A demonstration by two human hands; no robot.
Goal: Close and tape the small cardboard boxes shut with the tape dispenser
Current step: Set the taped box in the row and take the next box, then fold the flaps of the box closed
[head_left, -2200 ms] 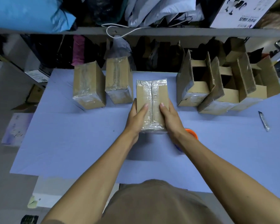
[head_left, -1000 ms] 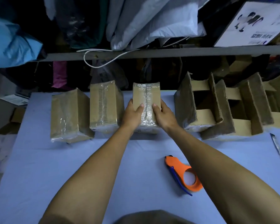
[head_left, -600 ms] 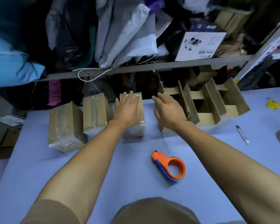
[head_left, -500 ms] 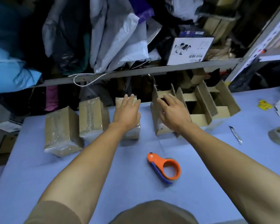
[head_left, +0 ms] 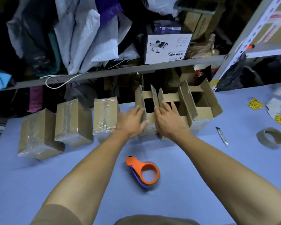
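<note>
— Two hands on the next carton now. The left hand (head_left: 131, 122) has come off the third taped box (head_left: 105, 115), which it was still touching half a second ago, and lies flat-fingered against the outer left flap of the nearest open box (head_left: 148, 116) at frame centre. The right hand (head_left: 168, 122) presses its straight fingers on the box's right side, by the flap there. Neither hand grips anything that I can see.

— So the last box is finished?

— I judge so. It stands in line with two other sealed boxes, one at mid-left (head_left: 72, 121) and one at far left (head_left: 36, 134), all wrapped in shiny clear tape. Sealing number four looks like the step beginning.

— Where's the tape dispenser?

— Lower centre of the frame, lying on the blue table (head_left: 39, 172) between the forearms: the orange tape dispenser (head_left: 143, 172), untouched, well apart from both hands.

— And what do the boxes hold?

— The one being handled shows only a dark interior; I cannot tell whether anything is inside. Two more open boxes stand to its right, the middle one (head_left: 172, 101) and the far one (head_left: 204, 103), flaps upright, insides equally dark.

— Anything else around?

— Right of the frame: a small knife (head_left: 222, 136), a spare tape roll (head_left: 270, 137), yellow stickers (head_left: 255, 103). Upper part: a shelf (head_left: 120, 72) crammed with bags.
</note>
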